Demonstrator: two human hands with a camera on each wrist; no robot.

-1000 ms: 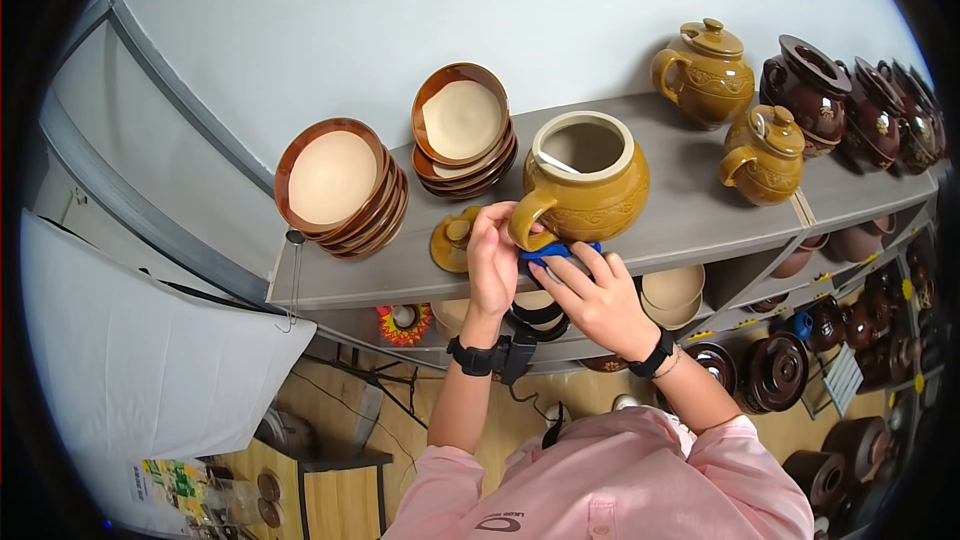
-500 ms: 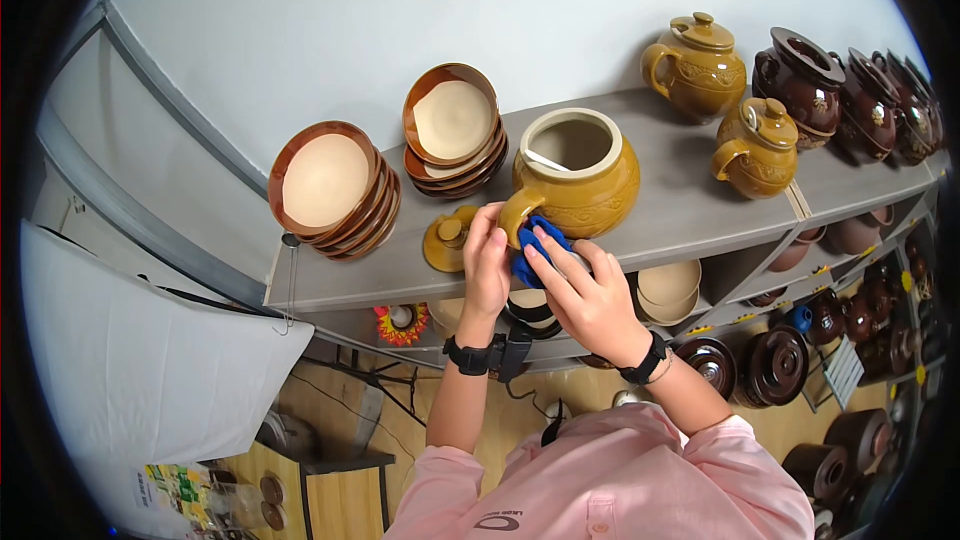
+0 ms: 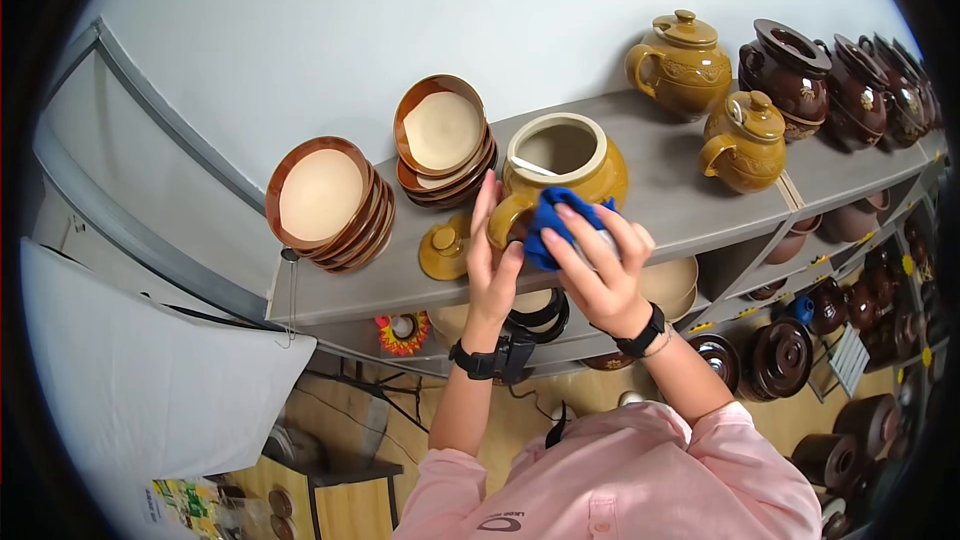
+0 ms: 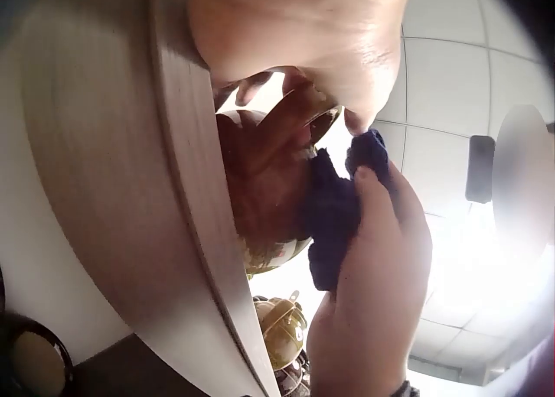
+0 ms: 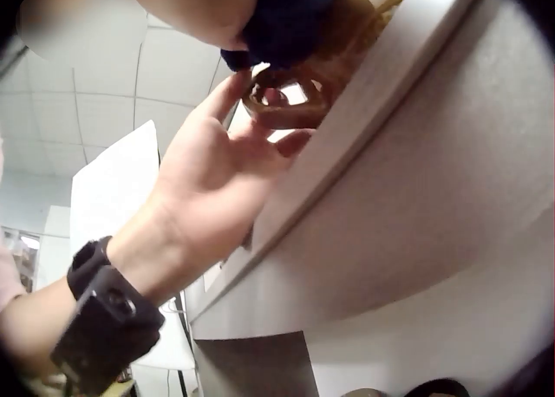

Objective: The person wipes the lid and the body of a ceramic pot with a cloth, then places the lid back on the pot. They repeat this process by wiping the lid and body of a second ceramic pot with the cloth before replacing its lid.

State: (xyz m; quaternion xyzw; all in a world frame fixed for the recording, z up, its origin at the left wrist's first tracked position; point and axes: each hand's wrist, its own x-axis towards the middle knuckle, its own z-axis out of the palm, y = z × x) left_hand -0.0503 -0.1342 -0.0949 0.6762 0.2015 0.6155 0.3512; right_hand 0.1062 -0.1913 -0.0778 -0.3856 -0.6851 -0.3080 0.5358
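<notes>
A large mustard-brown lidless pot (image 3: pixel 606 168) stands near the shelf's front edge, its loop handle (image 3: pixel 502 224) toward me. My left hand (image 3: pixel 494 270) holds the handle between thumb and fingers; in the right wrist view a fingertip shows through the loop. My right hand (image 3: pixel 608 285) grips a bunched blue cloth (image 3: pixel 543 245), which lies against the pot's side by the handle. In the left wrist view the dark cloth (image 4: pixel 334 224) covers part of the pot. A matching lid (image 3: pixel 440 252) rests on the shelf, left of the left hand.
Two stacks of brown-rimmed bowls (image 3: pixel 322 195) stand at the left on the grey shelf (image 3: pixel 660 155). Two lidded mustard pots (image 3: pixel 690 75) and several dark brown jars (image 3: pixel 790 80) stand at the right. A small strainer (image 3: pixel 290 258) hangs at the shelf's left end. More bowls sit below.
The right hand has carried the blue cloth from below the handle, up and right, onto the pot's side. The left hand's fingers have straightened more alongside the handle.
</notes>
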